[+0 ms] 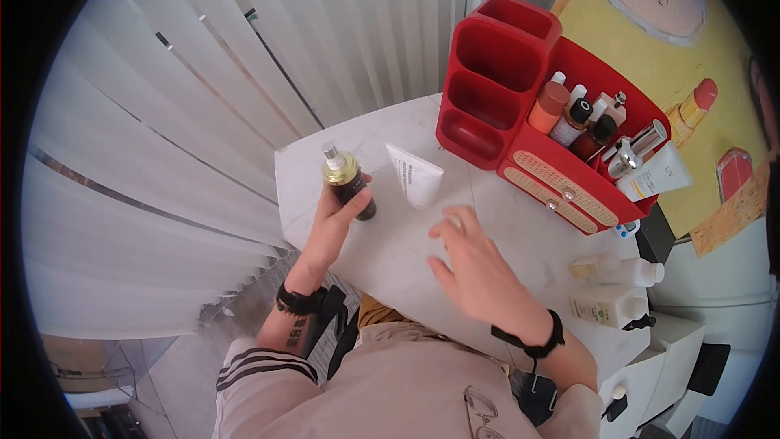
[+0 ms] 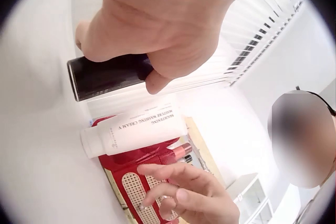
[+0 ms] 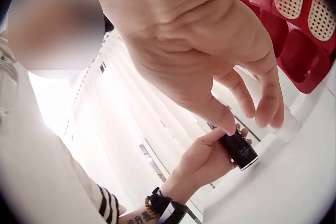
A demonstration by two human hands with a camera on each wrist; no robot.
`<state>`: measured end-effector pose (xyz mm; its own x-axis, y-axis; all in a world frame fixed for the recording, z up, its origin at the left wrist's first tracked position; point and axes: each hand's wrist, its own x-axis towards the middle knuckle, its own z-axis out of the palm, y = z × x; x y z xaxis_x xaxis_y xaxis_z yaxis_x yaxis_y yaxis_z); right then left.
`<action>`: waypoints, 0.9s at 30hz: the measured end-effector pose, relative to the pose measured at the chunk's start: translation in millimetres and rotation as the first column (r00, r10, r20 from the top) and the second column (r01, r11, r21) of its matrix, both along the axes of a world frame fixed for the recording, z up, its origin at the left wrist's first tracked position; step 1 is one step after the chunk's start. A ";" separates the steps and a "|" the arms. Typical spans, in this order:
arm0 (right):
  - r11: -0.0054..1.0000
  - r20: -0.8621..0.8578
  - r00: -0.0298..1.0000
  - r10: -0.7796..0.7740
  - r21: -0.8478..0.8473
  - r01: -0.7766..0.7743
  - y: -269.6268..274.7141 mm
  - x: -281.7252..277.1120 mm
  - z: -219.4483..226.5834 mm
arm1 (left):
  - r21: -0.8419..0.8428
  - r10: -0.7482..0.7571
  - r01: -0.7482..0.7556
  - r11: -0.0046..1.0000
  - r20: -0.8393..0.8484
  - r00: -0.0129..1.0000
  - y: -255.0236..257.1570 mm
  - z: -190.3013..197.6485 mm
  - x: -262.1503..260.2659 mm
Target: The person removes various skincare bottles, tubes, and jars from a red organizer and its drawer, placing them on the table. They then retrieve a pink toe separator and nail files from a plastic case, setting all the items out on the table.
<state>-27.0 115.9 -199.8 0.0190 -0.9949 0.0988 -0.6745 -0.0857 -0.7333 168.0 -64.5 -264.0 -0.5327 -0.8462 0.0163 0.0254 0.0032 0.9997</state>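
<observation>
My left hand [image 1: 331, 215] grips a dark bottle [image 1: 358, 195] with a yellow-green shoulder and a silver top. In the left wrist view, thumb and fingers wrap the black bottle body [image 2: 105, 76], its base close to the white tabletop. A white tube of washing cream [image 1: 417, 180] stands on its cap just right of the bottle. My right hand [image 1: 481, 268] hovers over the table in front of the tube, fingers loosely bent and holding nothing. In the right wrist view, its fingertips overlap the white tube's cap [image 3: 287, 127].
A red organizer [image 1: 487, 57] stands at the back right, holding several cosmetic bottles and another white tube [image 1: 655, 175]. Two bottles, one a white pump bottle [image 1: 605, 307], lie near the table's right side. White vertical blinds [image 1: 203, 114] hang beyond the left edge.
</observation>
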 end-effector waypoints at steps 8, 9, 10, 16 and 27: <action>0.912 0.396 0.827 -0.399 0.072 0.405 -54.6 15.2 -43.6 | -0.092 -0.030 0.031 0.995 0.010 0.999 -19.8 -9.8 -11.9; 0.909 0.394 0.826 -0.402 0.069 0.410 -59.1 12.8 -47.3 | -0.095 -0.029 0.030 0.995 0.012 1.000 -23.4 -12.2 -12.7; 0.924 0.355 0.859 -0.369 0.040 0.381 -64.4 9.3 -50.2 | -0.096 -0.028 0.029 0.995 0.014 1.000 -26.6 -14.3 -13.8; 0.929 0.332 0.882 -0.334 -0.045 0.368 -93.0 2.9 -66.8 | -0.102 -0.066 0.074 0.992 0.084 0.994 -36.3 -13.3 -17.5; 0.866 0.223 0.867 -0.445 -0.138 0.480 -87.6 4.9 -59.8 | -0.376 0.385 -0.456 0.807 -0.252 0.888 -2.4 -1.5 10.7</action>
<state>-22.1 28.3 -259.6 -0.4742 -0.8480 0.2367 -0.5297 0.0600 -0.8461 178.7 -66.9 -265.5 -0.0859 -0.8801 0.4669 0.0800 0.4611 0.8838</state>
